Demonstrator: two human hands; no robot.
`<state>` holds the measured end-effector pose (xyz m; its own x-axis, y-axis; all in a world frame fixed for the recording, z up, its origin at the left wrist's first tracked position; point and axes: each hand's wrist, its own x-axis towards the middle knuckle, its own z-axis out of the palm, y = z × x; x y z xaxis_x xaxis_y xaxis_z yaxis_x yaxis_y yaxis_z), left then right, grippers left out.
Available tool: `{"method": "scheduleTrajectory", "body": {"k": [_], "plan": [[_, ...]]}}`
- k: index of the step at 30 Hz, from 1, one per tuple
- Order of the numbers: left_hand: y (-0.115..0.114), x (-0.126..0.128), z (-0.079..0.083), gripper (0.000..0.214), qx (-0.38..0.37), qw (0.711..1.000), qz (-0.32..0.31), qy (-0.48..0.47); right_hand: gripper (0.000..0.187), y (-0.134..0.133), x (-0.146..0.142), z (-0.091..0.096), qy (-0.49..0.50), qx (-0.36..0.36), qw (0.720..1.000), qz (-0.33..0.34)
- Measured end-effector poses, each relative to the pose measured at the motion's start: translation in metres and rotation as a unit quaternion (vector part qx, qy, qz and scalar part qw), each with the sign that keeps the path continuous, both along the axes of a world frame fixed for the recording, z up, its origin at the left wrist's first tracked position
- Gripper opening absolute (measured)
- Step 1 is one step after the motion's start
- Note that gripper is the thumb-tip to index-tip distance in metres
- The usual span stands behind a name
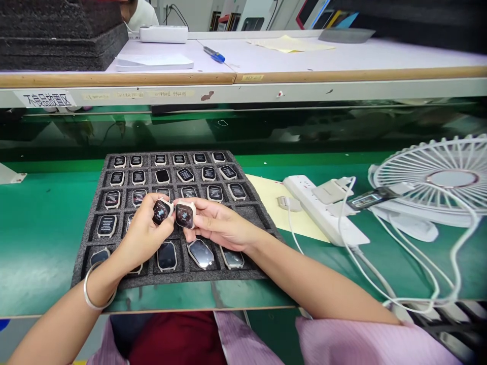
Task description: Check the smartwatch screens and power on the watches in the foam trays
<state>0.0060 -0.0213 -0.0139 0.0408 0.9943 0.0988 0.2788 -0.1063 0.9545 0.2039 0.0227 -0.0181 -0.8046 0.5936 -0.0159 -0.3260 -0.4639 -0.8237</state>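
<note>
Green matting covers the workbench (45,223) seen from the head camera, with a pale upper shelf (304,76) running across behind it. A dark foam tray (258,215) lies on the mat straight ahead. Its square pockets hold rows of small strapless watch bodies, most with lit screens.

Above the tray's near rows, the left hand (144,230) pinches a first watch body (162,211) between thumb and fingertips, screen tilted up. A thin bangle (93,299) circles that wrist. The right hand (218,223) grips a second watch body (185,215) the same way. The two watches sit side by side, just touching or nearly so.

To the right of the tray a yellow sheet (272,203) lies flat, partly under a white power strip (323,210) with plugs and trailing white cables. Further right a white desk fan (437,177) lies face up.

On the shelf sit a stack of dark foam (57,35), a white box (163,34), and a blue-handled screwdriver (213,54). Part of another person (140,12) shows at the top edge.
</note>
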Motion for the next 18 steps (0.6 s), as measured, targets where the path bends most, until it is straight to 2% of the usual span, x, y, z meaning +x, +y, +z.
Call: {"method": "scheduleTrajectory", "body": {"k": [5, 18], "plan": [[0.0009, 0.0006, -0.0002, 0.033, 0.021, 1.0, 0.008, -0.003, 0.053, 0.001, 0.0006, -0.0011, -0.001, -0.001, 1.0, -0.006], [-0.0003, 0.0014, 0.0013, 0.034, 0.011, 1.0, 0.007, -0.002, 0.049, 0.0011, 0.0008, -0.0015, 0.014, 0.0, 1.0, 0.007]]}}
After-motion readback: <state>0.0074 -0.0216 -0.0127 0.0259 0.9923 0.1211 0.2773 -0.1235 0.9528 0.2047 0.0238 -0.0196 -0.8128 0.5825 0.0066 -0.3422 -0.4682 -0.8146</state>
